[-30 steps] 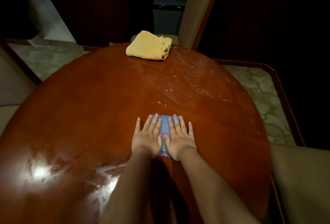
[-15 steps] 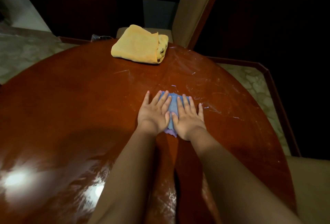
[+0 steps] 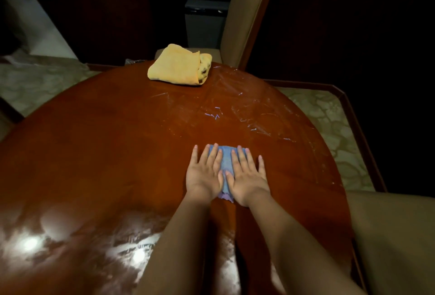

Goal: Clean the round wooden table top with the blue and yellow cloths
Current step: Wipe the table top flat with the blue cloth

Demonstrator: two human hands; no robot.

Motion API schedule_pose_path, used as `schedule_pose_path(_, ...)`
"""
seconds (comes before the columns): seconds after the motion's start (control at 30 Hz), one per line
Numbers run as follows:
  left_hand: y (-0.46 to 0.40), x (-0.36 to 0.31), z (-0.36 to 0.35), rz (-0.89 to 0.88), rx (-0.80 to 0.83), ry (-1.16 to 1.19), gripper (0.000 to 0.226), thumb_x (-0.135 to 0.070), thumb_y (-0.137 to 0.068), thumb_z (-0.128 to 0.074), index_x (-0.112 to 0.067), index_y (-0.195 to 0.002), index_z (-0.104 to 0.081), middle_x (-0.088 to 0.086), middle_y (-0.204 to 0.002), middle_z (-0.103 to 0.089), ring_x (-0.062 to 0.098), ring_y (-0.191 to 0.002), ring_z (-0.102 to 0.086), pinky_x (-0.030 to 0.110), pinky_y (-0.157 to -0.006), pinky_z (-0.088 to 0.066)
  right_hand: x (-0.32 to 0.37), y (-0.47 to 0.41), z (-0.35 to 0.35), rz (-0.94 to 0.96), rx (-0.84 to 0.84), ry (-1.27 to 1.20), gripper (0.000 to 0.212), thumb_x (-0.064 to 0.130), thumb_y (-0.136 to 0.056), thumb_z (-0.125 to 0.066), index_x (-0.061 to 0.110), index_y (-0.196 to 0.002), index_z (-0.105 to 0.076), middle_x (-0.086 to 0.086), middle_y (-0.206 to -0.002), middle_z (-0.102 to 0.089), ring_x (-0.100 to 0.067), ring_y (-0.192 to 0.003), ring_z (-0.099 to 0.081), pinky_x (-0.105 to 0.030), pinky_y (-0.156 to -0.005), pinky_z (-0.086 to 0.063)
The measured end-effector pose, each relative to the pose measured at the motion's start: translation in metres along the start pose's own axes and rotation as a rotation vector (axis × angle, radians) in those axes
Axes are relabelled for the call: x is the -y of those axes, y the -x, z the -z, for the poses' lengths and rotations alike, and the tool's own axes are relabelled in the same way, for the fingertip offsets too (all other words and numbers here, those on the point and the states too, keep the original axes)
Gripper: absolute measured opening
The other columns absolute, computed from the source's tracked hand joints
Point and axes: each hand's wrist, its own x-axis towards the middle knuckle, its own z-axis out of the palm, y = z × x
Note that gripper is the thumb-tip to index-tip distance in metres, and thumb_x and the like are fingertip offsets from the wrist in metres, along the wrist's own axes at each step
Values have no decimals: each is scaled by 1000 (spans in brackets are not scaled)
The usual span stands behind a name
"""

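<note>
Both hands (image 3: 227, 177) flat on small folded blue cloth (image 3: 225, 165), mostly covered.

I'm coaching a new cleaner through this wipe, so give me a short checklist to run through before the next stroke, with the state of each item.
1. Both hands on the blue cloth: ok. Left hand and right hand press it flat, fingers straight.
2. Cloth flat on the table top: ok.
3. Path ahead free of objects: ok. Only streaks lie beyond the fingertips.
4. Streaked patch wiped: not ok, marks show there.
5. Yellow cloth within reach: cannot tell. It lies folded at the far edge.
6. Cloth damp enough: cannot tell.
</note>
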Motion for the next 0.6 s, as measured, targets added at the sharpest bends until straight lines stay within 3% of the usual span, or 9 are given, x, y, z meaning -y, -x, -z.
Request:
schedule_pose_path(0.27,63,-39,-11,18,14,79,59,-40,-101,-3,-13,-145,23,6,-155,25,23,-143,22,52,-115,11,-14,63,-22,44,39,2,60,46,-101,-5,17,-146,22,-2,-154,30,-20,-140,30,-45,-112,18)
schedule_pose_path(0.47,42,-26,-13,19,-14,164,58,-37,-101,-5,-10,-144,23,6,-155,24,21,-143,22,43,-117,11,-12,35,-11,88,20,43,61,45,-101,-7,18,-147,22,-1,-155,28,-19,-141,27,-43,-112,18)
schedule_pose_path(0.6,3,3,-12,66,-24,214,59,-37,-100,-8,-11,-147,19,5,-156,22,20,-144,20,44,-117,11,0,-12,7,111,3,56,60,45,-101,-7,19,-147,21,-1,-155,27,-19,-142,27,-44,-113,17)
